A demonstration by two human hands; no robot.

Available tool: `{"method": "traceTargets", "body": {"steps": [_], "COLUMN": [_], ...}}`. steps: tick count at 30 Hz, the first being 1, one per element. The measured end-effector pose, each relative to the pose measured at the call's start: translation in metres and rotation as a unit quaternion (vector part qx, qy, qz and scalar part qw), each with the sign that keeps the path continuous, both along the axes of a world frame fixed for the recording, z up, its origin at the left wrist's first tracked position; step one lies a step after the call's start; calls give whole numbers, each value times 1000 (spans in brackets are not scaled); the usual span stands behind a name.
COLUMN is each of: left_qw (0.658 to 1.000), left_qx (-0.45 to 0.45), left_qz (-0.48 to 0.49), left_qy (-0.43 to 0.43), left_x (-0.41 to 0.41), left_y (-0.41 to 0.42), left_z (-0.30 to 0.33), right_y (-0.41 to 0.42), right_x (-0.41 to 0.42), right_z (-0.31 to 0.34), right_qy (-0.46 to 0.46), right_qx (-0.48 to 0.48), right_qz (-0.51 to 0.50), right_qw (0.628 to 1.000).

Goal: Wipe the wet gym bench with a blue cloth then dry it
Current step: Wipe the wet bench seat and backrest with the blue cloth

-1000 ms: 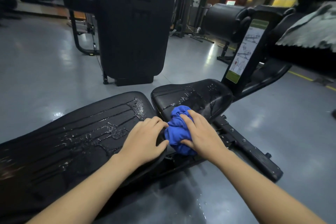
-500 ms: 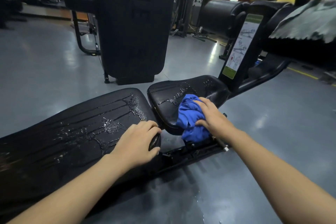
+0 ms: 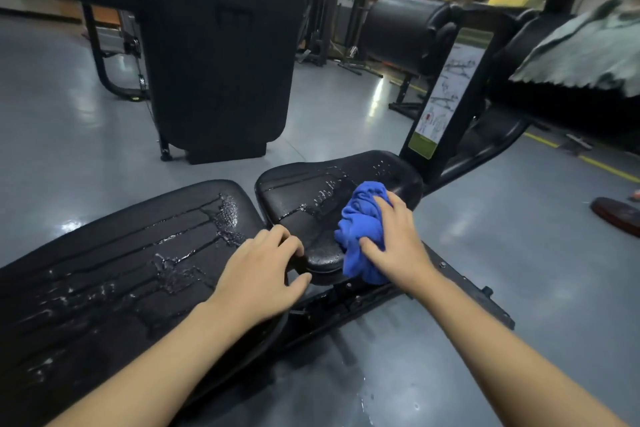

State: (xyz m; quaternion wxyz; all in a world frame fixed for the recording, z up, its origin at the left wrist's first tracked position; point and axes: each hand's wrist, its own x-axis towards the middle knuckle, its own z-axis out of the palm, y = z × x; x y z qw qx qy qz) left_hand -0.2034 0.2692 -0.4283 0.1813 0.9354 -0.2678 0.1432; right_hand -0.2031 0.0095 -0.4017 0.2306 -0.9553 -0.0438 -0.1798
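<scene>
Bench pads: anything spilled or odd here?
Yes. Water streaks and beads cover the long pad and seat pad, and droplets spot the floor below. The blue cloth covers only the seat's near edge.

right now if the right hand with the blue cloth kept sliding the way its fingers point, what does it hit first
Probably the wet streaks on the seat pad, ahead of the right hand and blue cloth; nothing solid shows in that line, though depth is unclear.

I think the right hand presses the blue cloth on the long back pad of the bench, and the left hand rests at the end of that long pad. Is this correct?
Not quite. In the head view the right hand presses the blue cloth on the small seat pad, not the long back pad. The left hand does rest at the end of the long pad.
</scene>
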Motion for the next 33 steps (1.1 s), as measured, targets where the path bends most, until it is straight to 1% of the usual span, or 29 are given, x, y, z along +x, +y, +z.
{"method": "traceTargets", "body": {"steps": [4,6,8,10,13,15,17,23,28,33], "left_qw": [1000,999,999,999,999,1000,1000,1000,1000,1000], "left_qx": [6,14,18,16,9,-2,-10,-13,-13,-11], "left_qz": [8,5,3,2,-4,-7,-11,-16,-19,-23], "left_qy": [-29,-41,-48,-47,-35,-30,-25,-15,-6,15], "left_x": [10,12,11,11,12,12,13,15,15,15], "left_y": [-6,-6,-4,-1,1,2,2,3,4,5], "left_z": [-1,-3,-4,-5,-5,-5,-5,-6,-5,-3], "right_y": [30,44,49,42,20,3,-17,-60,-57,-33], "right_x": [-10,-13,-10,0,18,32,49,94,96,66], "right_z": [-20,-30,-34,-31,-23,-16,-8,24,23,5], "right_qy": [-37,-71,-107,-128,-128,-119,-107,-86,-102,-110], "right_qx": [0,-19,-40,-39,-34,-16,-5,-18,2,12], "right_qz": [-54,-71,-77,-64,-34,-34,-51,-114,-137,-110], "right_qw": [998,995,990,989,991,992,993,990,985,988]}}
